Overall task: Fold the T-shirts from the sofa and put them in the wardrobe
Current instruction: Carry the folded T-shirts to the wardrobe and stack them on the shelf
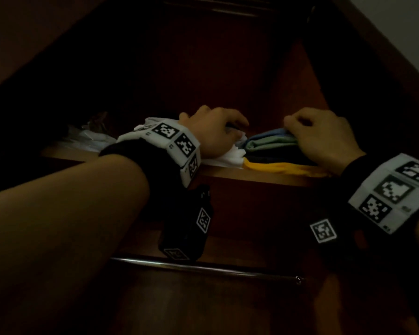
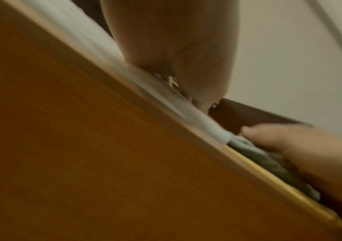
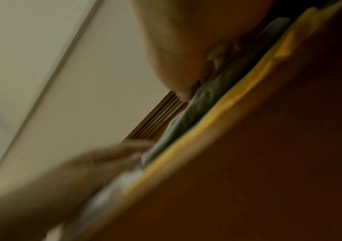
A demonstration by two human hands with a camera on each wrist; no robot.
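A stack of folded T-shirts (image 1: 273, 143) is seen at centre frame in the head view, lying on a wooden wardrobe shelf (image 1: 252, 177). Its long axis runs left to right along the shelf's front edge, and the rounded folds face the left of the frame. From the top down, a blue, a grey-green and a dark layer are made out, with a yellow shirt (image 1: 283, 166) at the bottom, its edge drooping over the shelf lip. A white folded garment (image 1: 228, 157) lies just beside the stack on its left, touching it.

The left hand (image 1: 213, 131) is laid on the white garment with its fingers curled down over the cloth; whether cloth is pinched cannot be told. The right hand (image 1: 324, 139) is set on the right end of the stack, fingers curled against the blue and green layers; an actual grip cannot be confirmed.

Crumpled clear plastic (image 1: 87, 134) is noted at the shelf's left, in shadow. A thin metal rail (image 1: 203, 268) crosses the lower frame below the shelf. The wardrobe panels are smooth, reddish-brown wood. Both wrist views are blurred; only the cloth edges, the shelf lip and the hands are made out.
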